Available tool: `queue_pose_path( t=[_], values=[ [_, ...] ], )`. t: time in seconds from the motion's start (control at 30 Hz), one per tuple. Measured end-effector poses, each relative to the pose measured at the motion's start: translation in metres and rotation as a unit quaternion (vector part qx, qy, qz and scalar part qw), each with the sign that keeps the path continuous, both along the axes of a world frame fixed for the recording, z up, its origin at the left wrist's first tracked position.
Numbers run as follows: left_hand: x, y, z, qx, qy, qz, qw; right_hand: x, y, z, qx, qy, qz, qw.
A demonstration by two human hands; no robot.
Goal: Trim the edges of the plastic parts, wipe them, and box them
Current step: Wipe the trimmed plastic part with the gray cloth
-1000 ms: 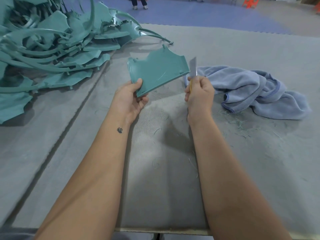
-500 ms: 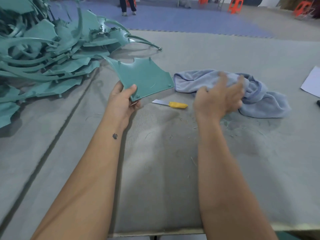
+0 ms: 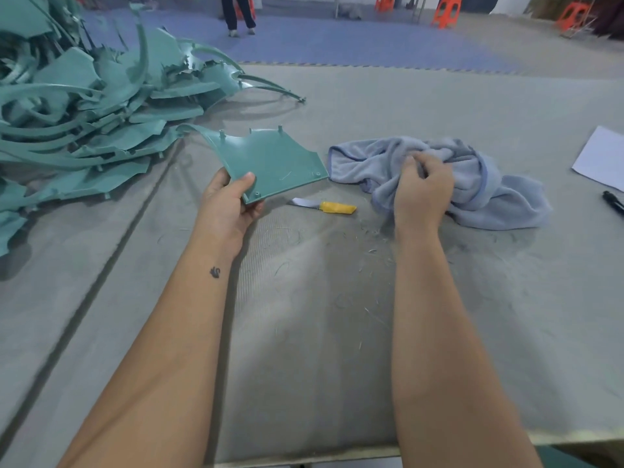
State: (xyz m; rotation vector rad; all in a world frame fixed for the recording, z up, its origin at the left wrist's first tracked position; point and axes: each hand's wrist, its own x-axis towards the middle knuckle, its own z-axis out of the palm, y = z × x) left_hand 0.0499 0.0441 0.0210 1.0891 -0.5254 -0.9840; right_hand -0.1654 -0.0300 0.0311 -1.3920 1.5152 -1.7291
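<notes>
My left hand (image 3: pixel 229 206) holds a teal plastic part (image 3: pixel 273 160) by its near corner, thumb on top, a little above the grey table (image 3: pixel 304 332). My right hand (image 3: pixel 422 194) grips a bunched light-blue cloth (image 3: pixel 472 184) lying on the table to the right. A small knife with a yellow handle (image 3: pixel 332 207) lies on the table between my hands, blade pointing left. A big heap of teal plastic parts (image 3: pixel 84 113) fills the far left.
Thin plastic shavings (image 3: pixel 371 244) are scattered near the cloth. A white sheet of paper (image 3: pixel 601 157) and a black pen (image 3: pixel 613 201) lie at the right edge. Beyond the table a person's legs (image 3: pixel 238 15) and orange stools (image 3: pixel 445 11) stand on the floor.
My right hand put the knife down on the table, reached to the cloth and closed on it. My left hand lowered and tilted the teal part flatter.
</notes>
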Motion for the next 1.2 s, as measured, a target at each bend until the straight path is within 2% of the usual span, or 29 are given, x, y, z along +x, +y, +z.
queue_pose_path(
  t=[0.07, 0.2, 0.23, 0.33, 0.43, 0.5, 0.6, 0.7, 0.77, 0.87, 1.03, 1.13, 1.2],
  values=[
    [0.0, 0.0, 0.0, 0.002, -0.001, 0.0, 1.0, 0.009, 0.002, 0.006, -0.042, -0.051, 0.041, 0.997],
    [-0.001, 0.001, 0.001, 0.004, -0.004, 0.0, 1.0, 0.021, 0.01, 0.002, 0.022, -0.143, 0.074, 0.987],
    [-0.001, 0.001, 0.001, 0.005, -0.005, 0.0, 1.0, 0.02, 0.009, 0.001, 0.05, -0.129, 0.079, 0.987],
    [-0.001, 0.002, 0.002, 0.006, -0.007, -0.001, 1.0, 0.009, 0.0, 0.002, 0.151, 0.003, 0.119, 0.981],
    [-0.002, 0.003, 0.003, 0.005, -0.012, -0.003, 1.0, 0.006, 0.001, 0.003, 0.176, 0.067, 0.154, 0.97],
    [-0.003, 0.003, 0.003, 0.006, -0.014, -0.003, 1.0, 0.011, 0.007, 0.002, 0.138, 0.1, 0.132, 0.976],
    [-0.003, 0.004, 0.004, 0.009, -0.016, -0.001, 1.0, 0.017, 0.015, 0.003, -0.01, 0.148, 0.045, 0.988],
    [-0.003, 0.004, 0.004, 0.011, -0.018, -0.002, 1.0, 0.01, 0.015, 0.009, -0.098, 0.142, -0.046, 0.984],
    [-0.003, 0.004, 0.004, 0.013, -0.019, -0.002, 1.0, 0.003, 0.015, 0.011, -0.067, 0.158, -0.078, 0.982],
    [-0.002, 0.003, 0.004, 0.013, -0.018, -0.001, 1.0, -0.005, 0.014, 0.01, 0.016, 0.241, -0.148, 0.959],
    [-0.002, 0.003, 0.003, 0.009, -0.011, 0.001, 1.0, -0.013, 0.009, 0.005, 0.192, 0.328, -0.063, 0.923],
    [-0.003, 0.002, 0.003, 0.011, -0.012, 0.001, 1.0, -0.015, 0.007, 0.003, 0.187, 0.379, -0.09, 0.902],
    [-0.003, 0.002, 0.003, 0.01, -0.008, 0.001, 1.0, -0.014, 0.007, 0.006, 0.132, 0.352, -0.144, 0.915]
  ],
)
